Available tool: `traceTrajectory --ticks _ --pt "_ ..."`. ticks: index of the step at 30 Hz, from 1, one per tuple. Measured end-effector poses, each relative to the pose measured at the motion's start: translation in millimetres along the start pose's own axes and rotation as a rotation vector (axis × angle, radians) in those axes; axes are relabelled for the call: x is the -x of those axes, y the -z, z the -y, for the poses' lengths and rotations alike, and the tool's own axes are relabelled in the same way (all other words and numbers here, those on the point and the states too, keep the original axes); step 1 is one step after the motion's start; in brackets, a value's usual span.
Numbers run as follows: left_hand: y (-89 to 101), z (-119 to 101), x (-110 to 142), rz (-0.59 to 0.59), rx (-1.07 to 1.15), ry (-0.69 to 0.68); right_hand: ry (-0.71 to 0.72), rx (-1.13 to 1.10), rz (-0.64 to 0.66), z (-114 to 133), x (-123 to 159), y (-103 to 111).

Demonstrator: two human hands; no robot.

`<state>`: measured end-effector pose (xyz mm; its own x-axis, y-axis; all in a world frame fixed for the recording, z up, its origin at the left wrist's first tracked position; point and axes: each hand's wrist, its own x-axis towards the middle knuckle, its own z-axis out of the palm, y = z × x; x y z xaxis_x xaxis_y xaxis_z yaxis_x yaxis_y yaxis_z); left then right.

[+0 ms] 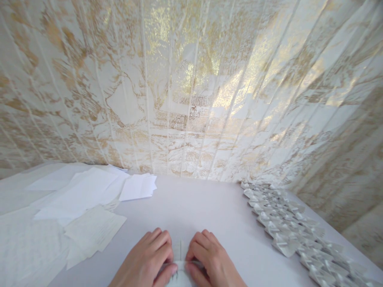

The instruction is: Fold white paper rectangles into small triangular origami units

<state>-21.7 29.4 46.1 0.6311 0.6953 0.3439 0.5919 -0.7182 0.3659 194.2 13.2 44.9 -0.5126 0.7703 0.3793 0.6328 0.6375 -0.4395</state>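
Note:
A small piece of paper [180, 266] with a crease up its middle lies at the bottom centre, a fold running across it. My left hand [151, 255] grips its left side, fingers curled and thumb pressed close to some dark marks. On the opposite side my right hand [209, 257] has curled fingers and a thumb on the paper's right part. The lower end of the paper runs out of the picture.
To the left spread loose white sheets [80, 191] and written-on papers [95, 229], with a small stack of paper [138, 186] beside them. Rows of folded paper pieces [284, 223] line the right side of the white table [191, 211]. A patterned curtain [185, 99] hangs behind.

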Motion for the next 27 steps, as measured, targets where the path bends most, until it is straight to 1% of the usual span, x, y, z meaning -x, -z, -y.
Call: traceTrajectory --ticks 4,11,18,22,24,27 --pt "3.0 -2 -2 0.014 0.004 0.003 -0.07 -0.008 0.06 2 -1 3" --pt "-6.5 4 -1 -0.018 0.019 -0.011 -0.143 -0.016 0.037 3 -3 0" --pt "2.0 -7 -3 0.035 -0.029 0.053 -0.226 0.031 0.075 9 -7 1" --pt "-3.6 -2 -2 -0.012 0.009 0.018 -0.272 0.055 0.079 11 -9 -1" --pt "-6.9 0 -2 -0.036 0.035 0.024 -0.282 0.054 0.063 12 -10 -3" --pt "-7.5 -5 -1 -0.052 0.064 0.064 -0.299 0.028 0.047 13 -10 -4"
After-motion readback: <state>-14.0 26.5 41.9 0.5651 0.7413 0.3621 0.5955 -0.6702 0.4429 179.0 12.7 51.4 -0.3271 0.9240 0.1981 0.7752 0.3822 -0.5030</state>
